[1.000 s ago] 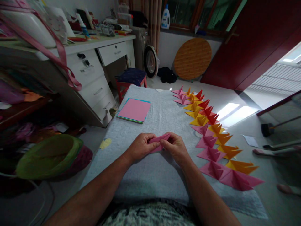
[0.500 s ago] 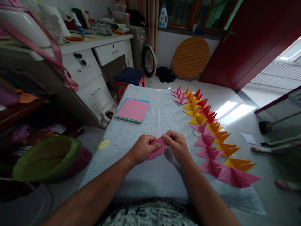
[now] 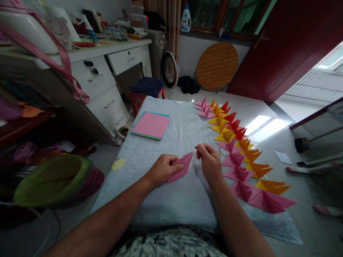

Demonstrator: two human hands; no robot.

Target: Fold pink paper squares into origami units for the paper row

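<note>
Clock set flat on the bench [image 3: 180,134], 12 pointing away from the seated person's body.

Step in hand, my judgement: shaping a narrow point on the pink paper [image 3: 187,162], which is already folded to a slim, layered form. From where I stand, the next move calls for a fine fingertip grip at the split tip, the body held steady and the layers kept in line.

Location: paper near the middle of the bench's near part, in front of the person. Long axis runs from about 7 to 1 o'clock; the split tip points to about 1, away from the body, and the other end points back to 7.

Hands: left hand [image 3: 160,171] closed on the paper, thumb on top, fingers mostly hidden. Right hand [image 3: 210,162] at 3 o'clock of the tip, apart from it, fingers curled in, nothing seen in its grip.

Around: stack [image 3: 151,125] at 11 o'clock of the paper; folded shapes [image 3: 237,173] in rows from 1 to 4.
</note>
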